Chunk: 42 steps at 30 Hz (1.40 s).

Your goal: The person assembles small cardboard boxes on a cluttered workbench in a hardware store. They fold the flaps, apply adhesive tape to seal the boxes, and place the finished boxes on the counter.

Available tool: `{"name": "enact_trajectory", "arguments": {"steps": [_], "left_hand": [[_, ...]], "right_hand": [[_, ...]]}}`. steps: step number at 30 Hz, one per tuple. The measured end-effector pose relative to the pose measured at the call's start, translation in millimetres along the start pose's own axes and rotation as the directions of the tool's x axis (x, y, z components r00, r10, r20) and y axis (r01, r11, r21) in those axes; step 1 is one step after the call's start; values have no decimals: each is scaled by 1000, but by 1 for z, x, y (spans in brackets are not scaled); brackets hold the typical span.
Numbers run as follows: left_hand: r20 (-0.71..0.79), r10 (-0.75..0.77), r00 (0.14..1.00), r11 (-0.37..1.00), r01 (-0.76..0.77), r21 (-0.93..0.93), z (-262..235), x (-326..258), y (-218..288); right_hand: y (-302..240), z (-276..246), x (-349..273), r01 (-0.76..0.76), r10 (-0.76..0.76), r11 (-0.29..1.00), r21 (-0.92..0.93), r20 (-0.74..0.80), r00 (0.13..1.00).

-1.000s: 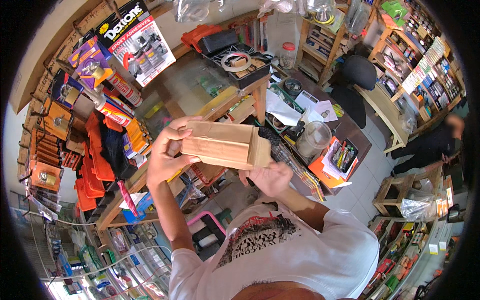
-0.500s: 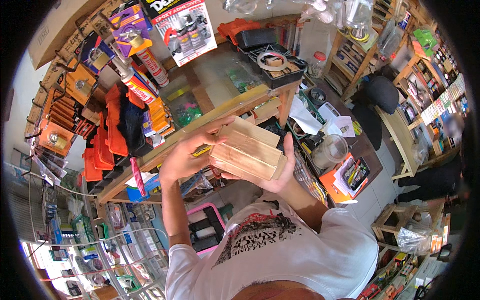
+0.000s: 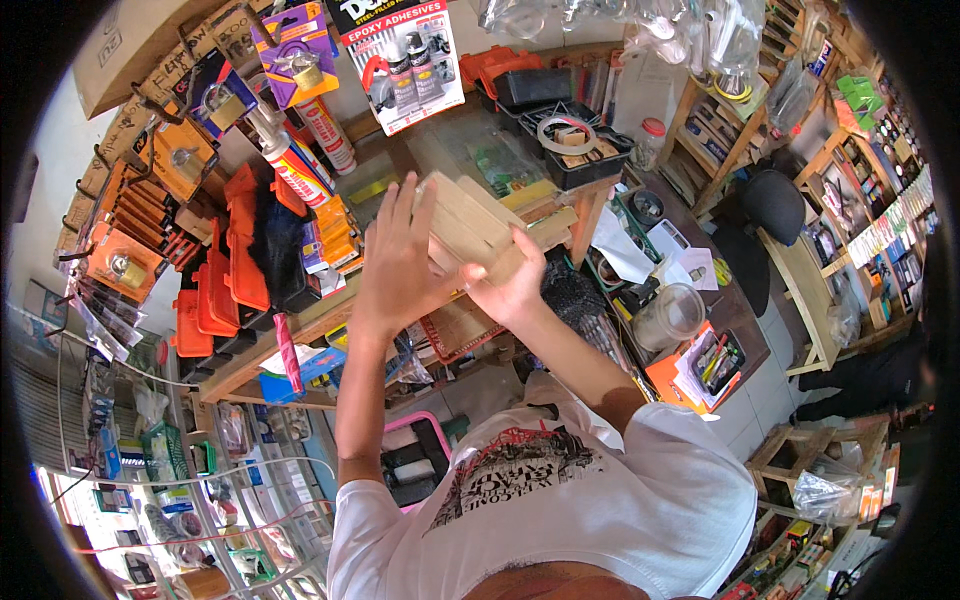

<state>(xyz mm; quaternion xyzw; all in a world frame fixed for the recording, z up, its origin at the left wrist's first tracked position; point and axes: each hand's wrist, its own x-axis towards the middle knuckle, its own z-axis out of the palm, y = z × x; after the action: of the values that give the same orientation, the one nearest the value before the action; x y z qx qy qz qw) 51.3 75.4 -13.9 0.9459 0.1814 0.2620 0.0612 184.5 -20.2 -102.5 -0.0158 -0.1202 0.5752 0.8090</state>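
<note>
A pale wooden block [image 3: 476,222] with flat faces is held up in front of me, tilted, above the near edge of the wooden counter. My right hand [image 3: 508,288] grips its lower right end, thumb and fingers around the corner. Along the block's left side, my left hand [image 3: 398,258] has its fingers stretched out and pointing up. That palm faces the wood and covers part of it. Whether the left palm presses on the block, I cannot tell.
The glass-topped counter [image 3: 520,212] carries a black tray [image 3: 580,160] with a tape ring. Orange tool cases [image 3: 240,235] and sealant tubes [image 3: 296,175] stand left. Packaged padlocks [image 3: 300,70] and an adhesive card [image 3: 405,75] hang above. A plastic jar [image 3: 668,315] stands right.
The block has been turned and lifted away from me. My left hand has gone from gripping its left end to lying stretched beside it; my right hand has shifted left with it.
</note>
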Motion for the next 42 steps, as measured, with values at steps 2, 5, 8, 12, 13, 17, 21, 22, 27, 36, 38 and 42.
{"name": "enact_trajectory", "arguments": {"steps": [2, 5, 8, 12, 13, 17, 21, 22, 27, 36, 38, 42], "left_hand": [[-74, -29, 997, 1000, 29, -6, 10, 17, -16], [9, -270, 963, 962, 270, -27, 27, 44, -38], [69, -408, 910, 912, 410, -18, 50, 59, -54], [94, -435, 895, 898, 440, -30, 63, 63, -69], [88, -426, 900, 903, 429, -15, 64, 64, -71], [43, -395, 918, 919, 394, 23, 64, 64, -70], [27, -407, 913, 913, 405, 56, 50, 65, -49], [51, -412, 910, 910, 410, 56, 49, 67, -50], [122, -418, 900, 908, 411, 77, 54, 70, -76], [104, -393, 914, 918, 385, 92, 62, 67, -71], [144, -414, 899, 910, 409, 66, 55, 69, -62], [250, -510, 823, 856, 513, 56, 56, 69, -52]], "right_hand": [[10, 9, 29, 42, -47, 998, -44, -112, 993], [23, -8, 70, 47, -42, 999, 13, -246, 968], [33, -23, 94, 66, -58, 998, 21, -265, 963], [39, -26, 98, 53, -69, 997, -61, -303, 951], [39, -22, 95, 49, -76, 994, -94, -318, 945], [32, -28, 98, 23, -41, 997, -72, -269, 962], [22, -48, 112, -50, 59, 997, 54, -179, 982], [22, -48, 113, -70, 83, 994, 78, -182, 980], [22, -49, 115, -131, 141, 990, 57, -241, 960], [18, -38, 106, -89, 134, 978, 188, -240, 962], [13, -35, 102, -79, 122, 982, 170, -259, 958], [4, -31, 91, -123, 143, 989, 86, -277, 950]]}}
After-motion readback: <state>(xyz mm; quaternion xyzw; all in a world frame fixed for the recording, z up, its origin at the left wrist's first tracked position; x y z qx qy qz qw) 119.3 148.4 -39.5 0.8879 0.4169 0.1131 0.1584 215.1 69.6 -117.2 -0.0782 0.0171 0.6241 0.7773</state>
